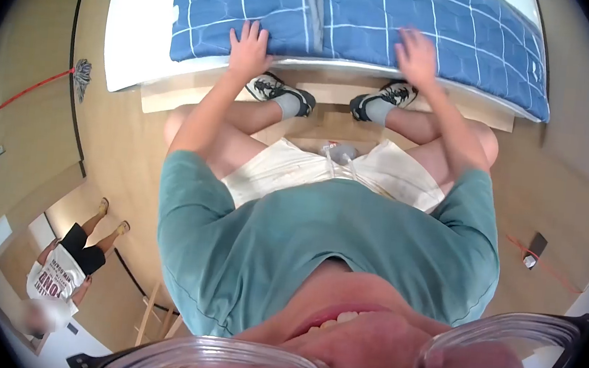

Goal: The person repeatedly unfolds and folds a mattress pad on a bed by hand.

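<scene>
A: Where does the blue checked quilt (465,34) lie from your hands?

B: It fills the upper middle of the frame, on the white-covered mattress (138,23). Its near edge passes under your left hand (249,52) and by your right hand (417,59), and the rest lies up the frame from both.

A: And its long axis?

B: The visible stretch runs left to right, across the line of your forearms. The top of the frame cuts it off, so you can't judge its full extent.

A: Which of your hands is nearer what?

B: The grey strip (316,5) runs up and down the frame between them, and your left is a little nearer to it. Your left is also near the quilt's lower-left corner, while your right is well apart from the lower-right one.

A: How are your hands shaped?

B: Your left is palm down, fingers spread on the cloth, pinching nothing visible. Your right is blurred: its fingers look stretched out and slightly parted, but whether it presses on the quilt, you cannot tell.
</scene>
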Action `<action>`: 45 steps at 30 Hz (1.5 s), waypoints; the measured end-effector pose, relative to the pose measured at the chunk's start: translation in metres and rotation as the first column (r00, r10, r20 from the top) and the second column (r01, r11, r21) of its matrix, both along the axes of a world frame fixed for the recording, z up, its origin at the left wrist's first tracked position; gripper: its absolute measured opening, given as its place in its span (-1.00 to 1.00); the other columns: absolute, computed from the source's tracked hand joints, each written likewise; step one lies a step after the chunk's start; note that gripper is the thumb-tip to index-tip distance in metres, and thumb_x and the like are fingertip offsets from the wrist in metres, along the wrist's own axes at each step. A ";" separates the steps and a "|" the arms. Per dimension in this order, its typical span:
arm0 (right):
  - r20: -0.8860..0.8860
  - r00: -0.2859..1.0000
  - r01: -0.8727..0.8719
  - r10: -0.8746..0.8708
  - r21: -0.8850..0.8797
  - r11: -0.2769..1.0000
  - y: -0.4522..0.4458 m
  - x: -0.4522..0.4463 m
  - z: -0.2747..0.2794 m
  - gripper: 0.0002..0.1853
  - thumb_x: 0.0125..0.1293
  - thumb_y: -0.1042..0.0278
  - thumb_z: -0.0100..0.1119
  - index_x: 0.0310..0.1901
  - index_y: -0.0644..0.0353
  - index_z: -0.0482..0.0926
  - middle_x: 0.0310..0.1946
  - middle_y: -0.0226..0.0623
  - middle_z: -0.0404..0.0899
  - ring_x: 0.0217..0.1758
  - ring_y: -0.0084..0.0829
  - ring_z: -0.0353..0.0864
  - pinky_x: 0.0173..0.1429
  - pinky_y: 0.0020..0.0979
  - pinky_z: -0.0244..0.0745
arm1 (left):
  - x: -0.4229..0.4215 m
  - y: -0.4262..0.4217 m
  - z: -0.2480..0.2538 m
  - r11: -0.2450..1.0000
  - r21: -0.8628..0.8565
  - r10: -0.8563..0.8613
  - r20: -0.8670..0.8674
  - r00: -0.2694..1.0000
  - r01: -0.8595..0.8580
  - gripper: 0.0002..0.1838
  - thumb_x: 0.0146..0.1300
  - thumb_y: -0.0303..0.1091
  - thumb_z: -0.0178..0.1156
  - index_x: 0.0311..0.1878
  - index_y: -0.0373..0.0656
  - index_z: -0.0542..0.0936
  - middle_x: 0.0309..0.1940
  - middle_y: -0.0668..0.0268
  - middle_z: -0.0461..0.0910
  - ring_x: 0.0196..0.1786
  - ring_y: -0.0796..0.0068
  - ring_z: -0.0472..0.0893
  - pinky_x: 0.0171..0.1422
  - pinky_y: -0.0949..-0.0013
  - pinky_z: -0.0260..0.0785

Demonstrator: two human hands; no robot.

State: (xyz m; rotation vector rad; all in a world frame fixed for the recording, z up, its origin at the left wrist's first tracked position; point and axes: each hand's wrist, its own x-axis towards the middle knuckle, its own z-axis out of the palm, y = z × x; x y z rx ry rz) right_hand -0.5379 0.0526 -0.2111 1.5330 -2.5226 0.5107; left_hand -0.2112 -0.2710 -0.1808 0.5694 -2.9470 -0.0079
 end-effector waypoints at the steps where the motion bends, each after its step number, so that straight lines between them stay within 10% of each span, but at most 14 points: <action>1: 0.051 0.996 0.077 -0.076 -0.017 0.997 0.028 -0.026 0.008 -0.53 0.39 0.16 0.22 0.29 0.14 0.59 0.30 -0.09 0.57 0.29 0.01 0.58 0.40 -0.01 0.45 | -0.007 0.016 -0.003 0.997 -0.071 0.039 0.090 0.995 -0.032 -0.27 0.06 -0.31 0.45 0.35 -0.14 0.44 0.37 0.07 0.46 0.45 -0.03 0.41 0.43 -0.27 0.29; 3: -0.007 0.876 0.481 -0.482 -0.074 0.874 0.093 -0.087 -0.016 -0.43 0.37 -0.01 0.19 0.28 0.21 0.58 0.22 0.06 0.60 0.29 0.07 0.58 0.32 0.03 0.51 | -0.024 0.033 -0.008 0.987 -0.152 0.070 0.185 0.980 -0.041 -0.17 0.06 -0.19 0.50 0.43 -0.07 0.41 0.40 0.11 0.44 0.45 0.00 0.39 0.42 -0.31 0.28; 5: 0.168 0.335 0.925 -0.927 0.130 0.358 0.141 -0.137 -0.019 -0.23 0.36 -0.14 0.18 0.35 0.41 0.44 0.33 0.22 0.48 0.32 0.11 0.56 0.38 0.07 0.48 | -0.036 0.033 -0.017 0.970 -0.236 -0.029 0.148 0.989 0.064 -0.05 0.06 -0.07 0.53 0.55 0.09 0.35 0.33 0.16 0.49 0.31 0.05 0.48 0.33 -0.17 0.38; 9: 0.461 -0.220 0.959 -0.860 0.266 -0.102 0.235 -0.201 -0.020 -0.07 0.38 -0.26 0.22 0.39 0.56 0.31 0.44 0.15 0.38 0.35 0.05 0.56 0.43 0.06 0.49 | -0.014 0.014 -0.031 0.951 -0.272 -0.089 0.204 0.975 0.144 -0.05 0.08 -0.33 0.42 0.61 0.12 0.31 0.00 0.26 0.52 -0.02 0.17 0.59 0.02 0.10 0.52; 10: 0.458 -0.217 0.959 -0.862 0.264 -0.101 0.267 -0.224 -0.040 -0.07 0.38 -0.26 0.22 0.39 0.56 0.31 0.44 0.15 0.38 0.35 0.05 0.56 0.43 0.06 0.49 | -0.008 0.016 -0.019 0.951 -0.275 -0.084 0.207 0.975 0.140 -0.08 0.12 -0.38 0.36 0.62 0.13 0.31 -0.02 0.26 0.51 -0.03 0.17 0.59 0.01 0.12 0.54; 12: 0.987 -0.017 0.999 -0.158 0.022 0.030 0.334 -0.281 -0.100 -0.08 0.43 -0.30 0.20 0.43 0.47 0.30 0.45 0.04 0.40 0.36 -0.03 0.56 0.43 -0.09 0.54 | 0.006 0.015 -0.003 0.959 -0.267 -0.016 0.298 0.954 0.099 -0.08 0.12 -0.37 0.37 0.62 0.15 0.30 -0.02 0.25 0.51 -0.03 0.17 0.60 0.04 0.12 0.55; 17: 0.974 -0.088 0.976 0.210 0.042 0.216 0.374 -0.292 -0.063 -0.21 0.51 -0.25 0.07 0.56 0.12 0.25 0.56 -0.09 0.28 0.53 -0.02 0.37 0.56 0.06 0.37 | 0.037 0.015 0.005 0.987 -0.132 0.138 0.416 0.899 -0.090 -0.08 0.16 -0.18 0.46 0.61 0.08 0.30 0.12 0.16 0.50 0.18 0.10 0.57 0.27 0.03 0.49; 23: 0.999 -0.029 0.956 0.038 0.017 0.294 0.389 -0.359 -0.048 -0.34 0.45 0.15 0.27 0.49 0.24 0.36 0.40 -0.09 0.52 0.37 -0.10 0.58 0.48 -0.08 0.48 | 0.026 0.043 -0.002 0.997 -0.049 0.071 0.139 0.988 -0.065 0.04 0.17 0.01 0.49 0.62 -0.12 0.19 0.59 0.09 0.22 0.62 0.03 0.23 0.66 -0.15 0.07; 26: 0.786 0.510 0.832 -0.348 -0.348 0.433 0.314 -0.308 0.040 -0.30 0.29 0.40 0.48 0.43 0.36 0.43 0.33 -0.13 0.59 0.28 -0.24 0.65 0.42 -0.21 0.51 | 0.021 0.044 -0.010 0.998 -0.019 0.063 0.188 0.980 -0.060 0.09 0.16 -0.16 0.50 0.67 -0.09 0.08 0.64 0.10 0.14 0.66 0.03 0.16 0.70 -0.12 0.02; 32: 0.392 0.759 0.651 -0.520 -0.425 0.629 0.158 -0.169 0.115 -0.34 0.16 -0.03 0.61 0.13 0.31 0.66 0.05 -0.08 0.75 0.11 -0.22 0.72 0.27 -0.20 0.54 | 0.018 0.045 -0.017 1.000 0.004 0.029 0.145 0.989 -0.030 0.14 0.10 -0.22 0.54 0.68 -0.12 0.06 0.64 0.03 0.13 0.67 -0.04 0.13 0.70 -0.16 0.00; 35: 0.245 0.919 0.391 -0.308 -0.474 0.789 0.105 -0.096 0.073 -0.28 0.11 0.15 0.61 0.25 0.37 0.56 0.15 -0.01 0.67 0.09 -0.20 0.69 0.23 -0.24 0.55 | 0.017 0.041 -0.025 0.999 0.049 0.003 0.088 0.996 -0.007 0.16 0.05 -0.26 0.57 0.66 -0.18 0.09 0.62 -0.02 0.14 0.67 -0.08 0.13 0.70 -0.18 -0.01; 39: 0.068 0.991 -0.079 0.119 -0.421 0.904 0.031 0.014 0.054 -0.06 -0.05 0.47 0.49 0.47 0.13 0.36 0.54 -0.07 0.35 0.58 0.02 0.35 0.58 -0.05 0.31 | 0.021 0.044 -0.029 0.992 0.124 0.000 0.011 1.000 -0.001 0.10 0.03 -0.35 0.55 0.63 -0.23 0.15 0.60 -0.05 0.20 0.65 -0.10 0.17 0.71 -0.12 0.01; 42: 0.003 0.990 -0.142 0.143 0.102 0.985 0.005 0.072 0.012 0.07 -0.01 0.43 0.52 0.60 -0.32 0.26 0.59 -0.30 0.29 0.64 -0.10 0.25 0.66 0.03 0.13 | 0.023 0.041 -0.040 0.991 0.135 -0.003 -0.038 0.999 0.008 0.00 0.07 -0.44 0.46 0.60 -0.29 0.19 0.58 -0.08 0.23 0.65 -0.11 0.18 0.72 -0.08 0.01; 45: -0.103 0.990 -0.078 0.093 0.135 0.988 0.002 0.103 -0.015 -0.02 0.08 0.49 0.38 0.57 -0.45 0.31 0.60 -0.34 0.26 0.64 -0.10 0.23 0.64 0.09 0.11 | 0.023 0.038 -0.051 0.996 0.084 -0.017 -0.121 0.993 0.027 0.03 -0.01 -0.51 0.48 0.57 -0.35 0.21 0.56 -0.12 0.24 0.63 -0.14 0.21 0.70 -0.07 0.07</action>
